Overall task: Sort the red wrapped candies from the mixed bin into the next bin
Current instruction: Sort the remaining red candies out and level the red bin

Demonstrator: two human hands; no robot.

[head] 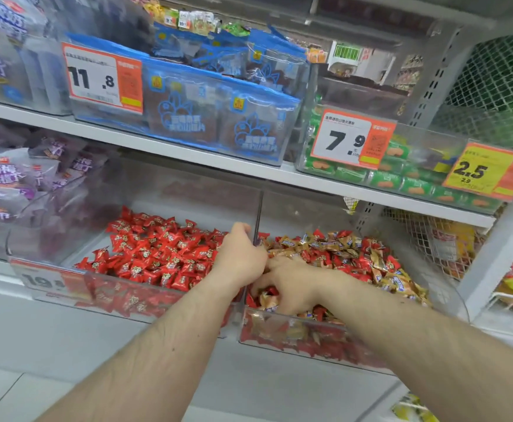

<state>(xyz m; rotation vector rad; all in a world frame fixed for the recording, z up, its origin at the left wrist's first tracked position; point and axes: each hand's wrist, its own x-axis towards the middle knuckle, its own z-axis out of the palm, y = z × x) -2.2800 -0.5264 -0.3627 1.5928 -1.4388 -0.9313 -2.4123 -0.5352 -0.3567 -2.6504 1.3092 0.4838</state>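
Right hand [285, 284] is the working grip: fingers curled down into the front left corner of the mixed bin [294, 336], closing on red candies [367, 263] and gold candies [398, 281]; what it holds, cannot tell. Left hand [240, 254] sits just left of it, at the clear divider wall [256, 220], fingers curled (contents hidden). Red bin [103, 296] lies directly left of the grip, across that wall. Judgement: a short lift over the divider, leftward; shelf edge [188, 153] above leaves headroom.
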